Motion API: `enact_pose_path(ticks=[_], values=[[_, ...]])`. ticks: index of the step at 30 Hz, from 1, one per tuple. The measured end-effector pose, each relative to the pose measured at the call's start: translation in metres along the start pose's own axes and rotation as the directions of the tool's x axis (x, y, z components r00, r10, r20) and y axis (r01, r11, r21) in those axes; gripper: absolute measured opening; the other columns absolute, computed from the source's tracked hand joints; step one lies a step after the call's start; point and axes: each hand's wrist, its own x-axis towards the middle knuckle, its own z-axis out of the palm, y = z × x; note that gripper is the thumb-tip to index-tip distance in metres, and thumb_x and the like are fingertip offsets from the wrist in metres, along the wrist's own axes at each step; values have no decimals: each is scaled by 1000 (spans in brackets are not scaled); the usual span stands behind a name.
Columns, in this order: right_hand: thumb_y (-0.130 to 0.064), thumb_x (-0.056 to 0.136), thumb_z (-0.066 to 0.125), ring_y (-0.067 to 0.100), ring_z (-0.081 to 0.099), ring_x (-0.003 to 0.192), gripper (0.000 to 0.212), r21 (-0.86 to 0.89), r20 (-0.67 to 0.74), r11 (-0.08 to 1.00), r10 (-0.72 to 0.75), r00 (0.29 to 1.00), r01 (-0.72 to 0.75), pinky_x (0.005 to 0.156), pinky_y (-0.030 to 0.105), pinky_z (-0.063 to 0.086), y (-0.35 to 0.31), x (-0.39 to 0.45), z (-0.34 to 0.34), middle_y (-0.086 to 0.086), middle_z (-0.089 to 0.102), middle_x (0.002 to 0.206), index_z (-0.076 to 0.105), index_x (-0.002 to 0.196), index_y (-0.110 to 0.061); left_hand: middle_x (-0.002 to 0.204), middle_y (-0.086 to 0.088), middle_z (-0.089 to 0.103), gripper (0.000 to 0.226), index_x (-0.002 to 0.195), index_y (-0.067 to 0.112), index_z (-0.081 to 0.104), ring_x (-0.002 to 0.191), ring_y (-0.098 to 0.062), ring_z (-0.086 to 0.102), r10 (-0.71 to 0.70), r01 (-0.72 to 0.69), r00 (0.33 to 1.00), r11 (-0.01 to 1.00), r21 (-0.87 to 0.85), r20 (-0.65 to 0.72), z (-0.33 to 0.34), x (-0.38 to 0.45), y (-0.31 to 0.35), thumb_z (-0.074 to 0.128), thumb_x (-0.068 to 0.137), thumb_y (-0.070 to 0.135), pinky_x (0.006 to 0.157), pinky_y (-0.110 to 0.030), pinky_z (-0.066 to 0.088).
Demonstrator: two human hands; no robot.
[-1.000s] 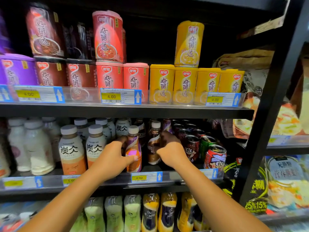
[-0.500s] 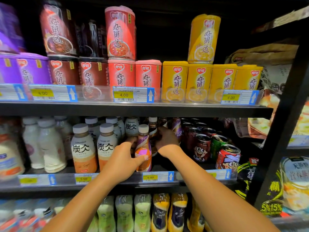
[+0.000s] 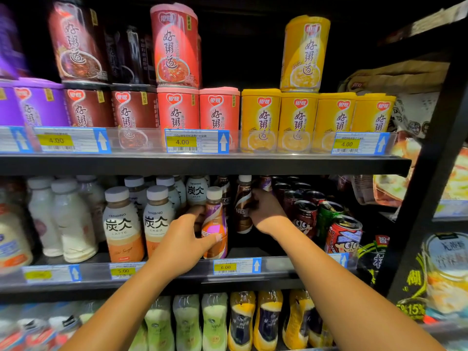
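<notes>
Both my hands reach into the middle shelf (image 3: 273,271) of a drinks rack. My left hand (image 3: 181,240) grips a purple and orange coffee bottle (image 3: 215,219) with a pale cap, standing at the shelf front. My right hand (image 3: 266,211) holds a brown coffee bottle (image 3: 241,206) farther back, lifted and leaning a little. More bottles of the same kind stand behind, partly hidden by my fingers.
Latte bottles (image 3: 122,224) and white milk bottles (image 3: 68,219) stand to the left, drink cans (image 3: 342,235) to the right. The shelf above (image 3: 202,164) carries stacked porridge tubs (image 3: 260,117). Green and yellow bottles (image 3: 215,323) fill the shelf below. A black upright (image 3: 428,178) borders the right side.
My right hand has come forward and down a little with the brown bottle. My left hand keeps its hold on the front bottle. The view has shifted slightly.
</notes>
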Motion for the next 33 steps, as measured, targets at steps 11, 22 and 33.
enact_pose_path(ticks=[11, 22, 33], values=[[-13, 84, 65, 25, 69, 117, 46, 54, 45, 998, -17, 999, 15, 107, 48, 54, 25, 11, -4, 1, 75, 125, 67, 129, -24, 95, 4, 74, 49, 104, 29, 64, 87, -16, 72, -11, 13, 999, 999, -36, 37, 3, 8, -14, 79, 75, 65, 78, -49, 62], [-1, 94, 67, 19, 71, 103, 27, 321, -221, 943, -17, 975, 89, 91, 34, 58, 2, -61, -58, 3, 74, 108, 70, 118, -13, 115, 16, 74, 61, 141, 31, 59, 103, -1, 70, 144, -123, 971, 986, -116, 193, 36, 20, 32, 80, 85, 45, 94, -33, 59], [-44, 85, 83, 6, 58, 83, 31, -10, -94, 999, 41, 995, -42, 67, 28, 51, 3, -106, -71, -9, 60, 93, 57, 88, -27, 88, 6, 61, 32, 94, 18, 51, 78, -12, 62, 157, -175, 968, 981, 82, 197, 67, 10, 70, 69, 94, 45, 66, -32, 55]])
